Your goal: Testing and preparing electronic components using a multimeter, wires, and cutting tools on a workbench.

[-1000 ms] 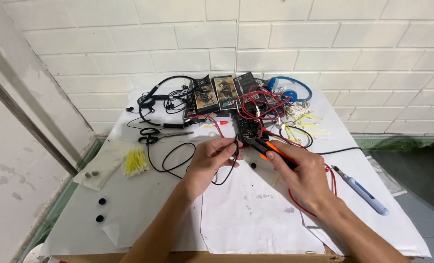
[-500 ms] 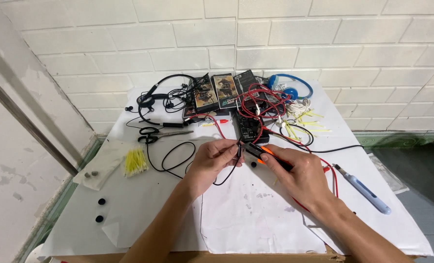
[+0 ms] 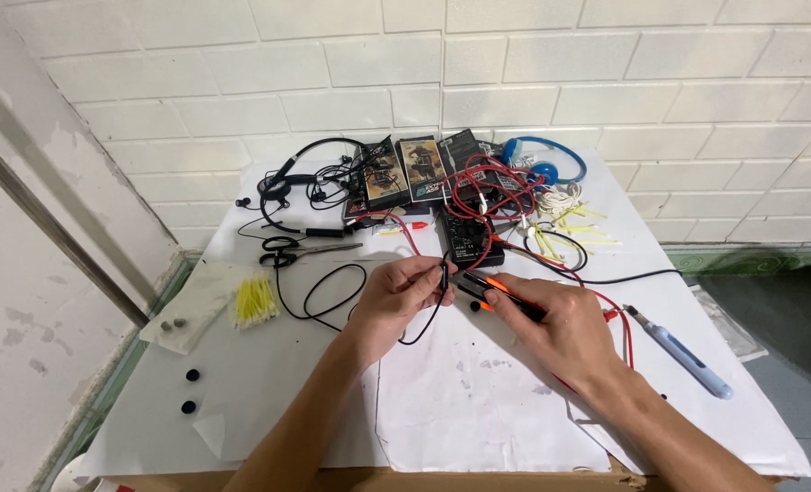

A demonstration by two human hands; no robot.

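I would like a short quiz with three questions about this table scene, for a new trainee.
1. True or false: the left hand pinches a thin black cable.
2. What does the right hand hold? A) black-handled scissors B) black and orange hand tool C) blue pen-shaped tool
3. Fill in: the bundle of yellow sticks lies to the ____ of the left hand.

Key: 1 true; 2 B, the black and orange hand tool; the black-handled scissors and blue pen-shaped tool lie on the table; 3 left.

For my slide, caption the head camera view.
Left hand pinches a thin black cable while right hand holds an orange-handled tool to it.
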